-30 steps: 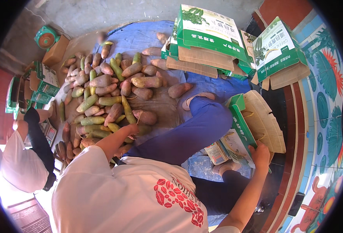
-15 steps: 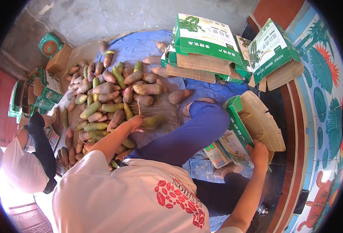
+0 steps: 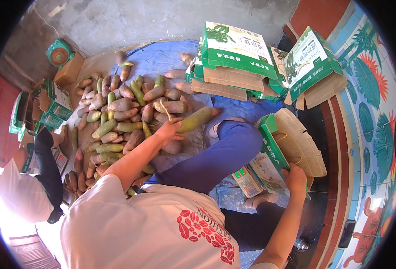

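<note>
My left hand [image 3: 169, 131] is closed around the end of a long green radish [image 3: 197, 119], above the right side of a heap of radishes [image 3: 130, 127]. A thin pale root [image 3: 165, 107] sticks up beside its fingers. My right hand [image 3: 295, 178] grips the near edge of an open green-and-white carton [image 3: 276, 154]. The carton's brown flap [image 3: 299, 136] stands up and leans right; its inside is mostly hidden. Partly beneath the carton is a scale [image 3: 248, 183] with a lit green display.
A blue tarp [image 3: 238, 104] lies under the heap. Several green-and-white cartons [image 3: 238, 60] stand at the far right, others [image 3: 56, 101] at the left. At the left edge sits another person [image 3: 25, 193] by a second scale [image 3: 59, 159]. A tiled wall [image 3: 373, 134] runs along the right.
My left hand has lifted the green radish from the heap and moved slightly right and away from me. My right hand stays on the carton.
</note>
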The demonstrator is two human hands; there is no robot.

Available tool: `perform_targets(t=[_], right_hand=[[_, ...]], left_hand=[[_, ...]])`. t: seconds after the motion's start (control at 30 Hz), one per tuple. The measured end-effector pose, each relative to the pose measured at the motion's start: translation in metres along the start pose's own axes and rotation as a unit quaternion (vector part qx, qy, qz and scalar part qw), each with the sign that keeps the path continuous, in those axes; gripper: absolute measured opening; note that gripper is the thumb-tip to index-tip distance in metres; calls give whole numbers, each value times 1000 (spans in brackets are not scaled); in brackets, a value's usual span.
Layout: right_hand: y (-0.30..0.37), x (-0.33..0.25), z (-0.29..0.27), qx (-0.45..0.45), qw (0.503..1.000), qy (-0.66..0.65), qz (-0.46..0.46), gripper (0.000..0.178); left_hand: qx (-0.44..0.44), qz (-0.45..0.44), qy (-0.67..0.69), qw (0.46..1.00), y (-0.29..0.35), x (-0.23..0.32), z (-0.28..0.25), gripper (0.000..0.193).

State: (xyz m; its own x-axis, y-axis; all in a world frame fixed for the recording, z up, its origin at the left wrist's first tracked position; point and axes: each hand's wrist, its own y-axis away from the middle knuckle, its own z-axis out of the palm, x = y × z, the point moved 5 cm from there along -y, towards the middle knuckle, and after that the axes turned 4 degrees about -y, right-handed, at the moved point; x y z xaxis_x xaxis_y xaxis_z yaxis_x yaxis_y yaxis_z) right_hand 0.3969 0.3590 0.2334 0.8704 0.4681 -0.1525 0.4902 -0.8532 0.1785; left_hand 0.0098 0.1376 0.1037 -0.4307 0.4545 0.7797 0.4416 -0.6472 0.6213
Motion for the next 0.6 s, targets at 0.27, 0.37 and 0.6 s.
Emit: perform_targets(t=[0.27,0.37,0.6], right_hand=[[0,3,6,35,999,17,-34,24],[0,4,9,29,997,45,-48,20],[-5,4,16,84,990,58,-102,13]], left_hand=[[-170,157,25,973,32,81,75,46],[-215,185,33,958,39,105,106,44],[-296,196,56,933,38,135,179,40]])
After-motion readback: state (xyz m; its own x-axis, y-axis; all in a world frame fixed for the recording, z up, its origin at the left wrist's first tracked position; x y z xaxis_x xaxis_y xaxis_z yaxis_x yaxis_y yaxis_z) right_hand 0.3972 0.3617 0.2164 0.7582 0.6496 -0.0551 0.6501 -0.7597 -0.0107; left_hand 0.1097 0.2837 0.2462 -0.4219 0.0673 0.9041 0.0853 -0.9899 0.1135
